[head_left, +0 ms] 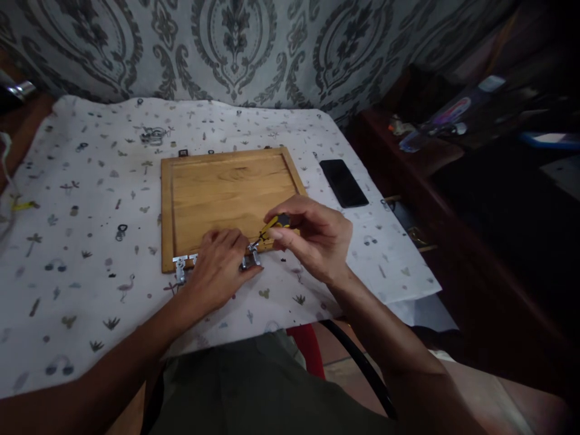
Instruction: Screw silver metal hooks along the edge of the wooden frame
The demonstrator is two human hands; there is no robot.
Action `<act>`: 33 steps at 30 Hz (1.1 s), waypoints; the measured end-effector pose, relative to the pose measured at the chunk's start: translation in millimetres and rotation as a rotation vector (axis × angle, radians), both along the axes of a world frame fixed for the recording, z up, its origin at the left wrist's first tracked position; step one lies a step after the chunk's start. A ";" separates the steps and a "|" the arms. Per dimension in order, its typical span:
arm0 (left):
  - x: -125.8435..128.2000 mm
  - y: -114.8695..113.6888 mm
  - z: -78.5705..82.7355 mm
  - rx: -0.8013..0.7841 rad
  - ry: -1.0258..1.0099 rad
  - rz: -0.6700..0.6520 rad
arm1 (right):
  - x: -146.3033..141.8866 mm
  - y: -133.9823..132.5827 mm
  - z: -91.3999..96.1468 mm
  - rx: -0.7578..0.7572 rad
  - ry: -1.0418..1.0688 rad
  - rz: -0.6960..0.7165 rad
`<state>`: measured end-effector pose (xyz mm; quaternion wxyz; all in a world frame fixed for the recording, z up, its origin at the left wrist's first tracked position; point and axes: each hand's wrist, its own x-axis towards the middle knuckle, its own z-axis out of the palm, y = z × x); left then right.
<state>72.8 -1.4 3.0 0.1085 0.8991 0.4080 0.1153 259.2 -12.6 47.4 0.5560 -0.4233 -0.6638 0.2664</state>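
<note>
R hand [317, 238] pinched yellow-and-black screwdriver [281, 221], tip at silver metal hinge [256, 258] on tan framed wooden panel [226, 196] lying on white printed tablecloth [113, 199], L hand [220, 266] w/ fingers bunched, prob bracing work, couldn't tell if gripping.

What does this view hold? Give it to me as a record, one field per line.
Left hand: over the wooden panel's near edge, between the left hinge and right hinge
Right hand: gripping a screwdriver
Screwdriver: yellow and black, tip at the right hinge
Panel: flat on the tablecloth
Phone: right of the panel, screen dark
Tablecloth: white, printed
</note>
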 end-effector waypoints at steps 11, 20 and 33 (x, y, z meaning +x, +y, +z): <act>0.7 -0.4 -1.4 0.039 -0.005 0.012 | 2.4 -0.6 -6.9 -0.022 0.053 -0.037; 0.2 -0.5 -4.8 0.018 -0.038 0.014 | 1.8 2.6 -11.0 -0.031 0.080 -0.045; -0.2 -0.8 -2.3 0.017 -0.021 0.014 | 1.4 4.2 -11.7 -0.038 0.061 -0.084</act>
